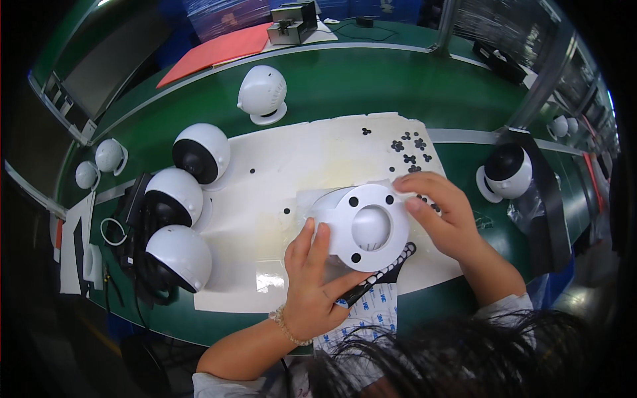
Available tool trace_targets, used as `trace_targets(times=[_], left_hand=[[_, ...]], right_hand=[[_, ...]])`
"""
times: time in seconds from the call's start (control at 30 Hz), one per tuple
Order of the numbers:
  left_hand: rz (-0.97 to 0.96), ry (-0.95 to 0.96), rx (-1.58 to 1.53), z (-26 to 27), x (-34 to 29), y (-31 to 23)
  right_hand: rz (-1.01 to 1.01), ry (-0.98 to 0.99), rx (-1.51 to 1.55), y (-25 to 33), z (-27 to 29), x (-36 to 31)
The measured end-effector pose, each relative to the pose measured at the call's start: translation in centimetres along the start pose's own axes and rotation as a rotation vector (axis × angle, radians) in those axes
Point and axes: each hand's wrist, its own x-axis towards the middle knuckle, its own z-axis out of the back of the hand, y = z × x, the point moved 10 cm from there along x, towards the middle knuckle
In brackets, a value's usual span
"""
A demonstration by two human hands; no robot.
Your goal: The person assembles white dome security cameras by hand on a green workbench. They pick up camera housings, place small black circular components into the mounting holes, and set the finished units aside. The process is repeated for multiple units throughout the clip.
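A white ball-shaped camera with a flat round base (340, 232) lies in front of me on a light sheet, its ring-shaped base facing up. Three black round pads (353, 201) sit on that ring around the central opening. My left hand (308, 282) grips the camera from the left and below, fingers on its side and thumb near the base's lower edge. At the upper right edge of the base is my right hand (446, 211), thumb and index finger apart, with nothing visible between them. Under the camera's lower edge lies a black strip with pale oval outlines (406, 253).
Three white cameras with black fronts (178, 259) stand at left beside black cables (136, 245). Another camera (262, 93) stands behind the mat (245, 265), one more (511, 171) at right. Black flower-shaped scraps (409, 159) lie at the mat's upper right. Printed backing paper (371, 312) lies nearest me.
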Motion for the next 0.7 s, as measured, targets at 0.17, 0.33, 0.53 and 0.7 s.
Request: trace_targets(times=[0.17,0.33,0.53,0.7], left_hand=[[0.003,0.005,0.008,-0.1,-0.1,0.0],[0.026,0.002,0.018,-0.2,-0.5,0.2],[0.062,0.039,0.010,-0.6,-0.4,0.3],[0.093,0.076,0.017,-0.4,-0.3,0.3]], right_hand=[[0.031,0.042,-0.031,0.8,-0.8,0.5],[0.063,0.027,-0.013,1.0,-0.8,0.6],[0.245,-0.018,-0.078,0.6,-0.9,-0.1],[0.253,-0.026,-0.216,2.0,0.0,-0.9]])
